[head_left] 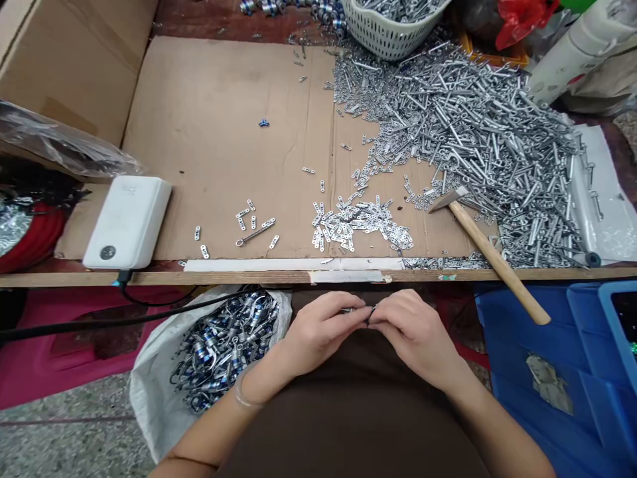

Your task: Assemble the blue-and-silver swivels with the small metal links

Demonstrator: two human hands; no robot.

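Left hand (318, 330) and right hand (417, 336), lower centre of the frame: fingers curled, tips meeting, both pinching a small metal part (371, 315), largely hidden between them. Just left, a white sack (149, 398) holds blue-banded metal assemblies (223, 352).

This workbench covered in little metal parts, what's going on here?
A person is working with both bare hands held together just below the bench edge: the left hand and right hand pinch a small metal piece between them. Beside the left hand sits a white woven sack of blue-banded metal parts. On the cardboard sheet lie small perforated metal strips and a large heap of silver pins, with a wooden-handled hammer at the heap's edge.
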